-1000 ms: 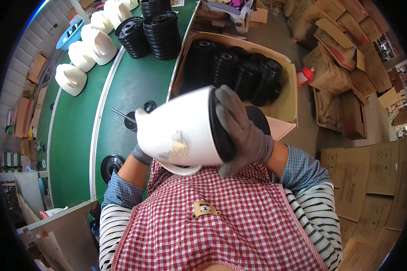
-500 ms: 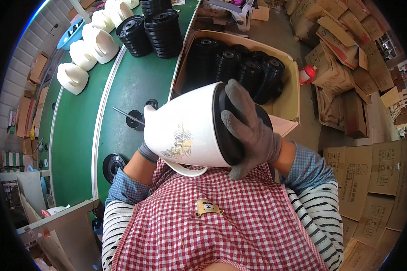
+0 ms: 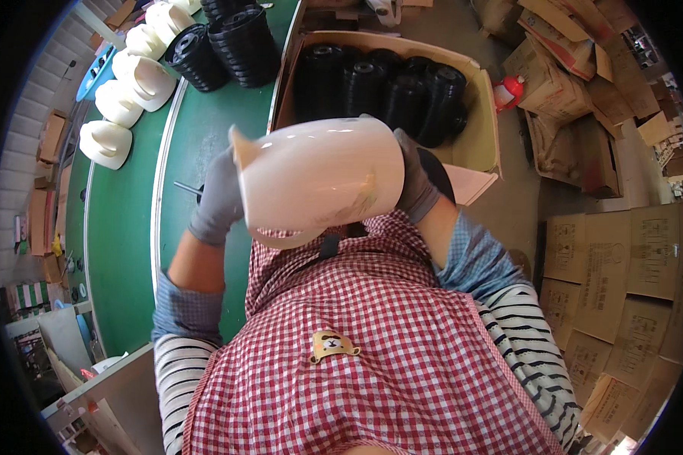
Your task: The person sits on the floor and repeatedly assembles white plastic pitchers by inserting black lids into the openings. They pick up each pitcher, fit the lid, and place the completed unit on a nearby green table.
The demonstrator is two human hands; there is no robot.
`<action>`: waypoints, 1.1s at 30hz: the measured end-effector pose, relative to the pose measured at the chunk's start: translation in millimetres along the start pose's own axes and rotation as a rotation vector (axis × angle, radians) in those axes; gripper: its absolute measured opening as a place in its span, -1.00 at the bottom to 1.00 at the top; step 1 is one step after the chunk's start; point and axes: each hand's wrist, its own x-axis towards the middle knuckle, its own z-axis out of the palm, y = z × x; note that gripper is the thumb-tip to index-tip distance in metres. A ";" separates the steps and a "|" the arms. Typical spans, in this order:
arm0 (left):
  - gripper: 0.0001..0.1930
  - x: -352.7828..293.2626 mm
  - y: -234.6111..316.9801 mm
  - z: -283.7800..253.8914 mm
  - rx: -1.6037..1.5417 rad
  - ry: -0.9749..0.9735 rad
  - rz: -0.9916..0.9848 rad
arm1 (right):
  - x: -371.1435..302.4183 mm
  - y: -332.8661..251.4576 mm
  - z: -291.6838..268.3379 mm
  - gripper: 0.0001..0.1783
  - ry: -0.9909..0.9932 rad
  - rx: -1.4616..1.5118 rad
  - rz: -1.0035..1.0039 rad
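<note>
A glossy white kettle body [image 3: 322, 171] with a faint gold leaf print lies sideways in the air between my hands, in front of my apron. Its spout points to the upper left, and its handle [image 3: 281, 240] hangs at the lower side, blurred by motion. My left hand [image 3: 221, 196], in a grey glove, grips the spout end. At the other end my right hand [image 3: 416, 178], also gloved, is closed around the body, its fingertips partly hidden behind it. Behind my right wrist shows a black rounded thing [image 3: 439, 176] that I cannot make out.
To the left runs a green conveyor belt [image 3: 201, 144] with white kettle shells [image 3: 140, 80] and stacks of black round bases [image 3: 243, 49]. A metal rod [image 3: 186, 186] pokes out beside my left hand. Ahead stands an open carton [image 3: 482, 125] of black bases; sealed cartons [image 3: 607, 265] are piled right.
The kettle body has turned and risen slightly; its black bottom end no longer shows. My left hand has come up into view at the spout end, and my right hand has shifted partly behind the body.
</note>
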 end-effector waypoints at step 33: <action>-0.50 -25.6 16.9 103.8 0.272 -0.201 0.233 | -29.9 -42.4 45.2 -0.59 -0.443 -1.476 -0.142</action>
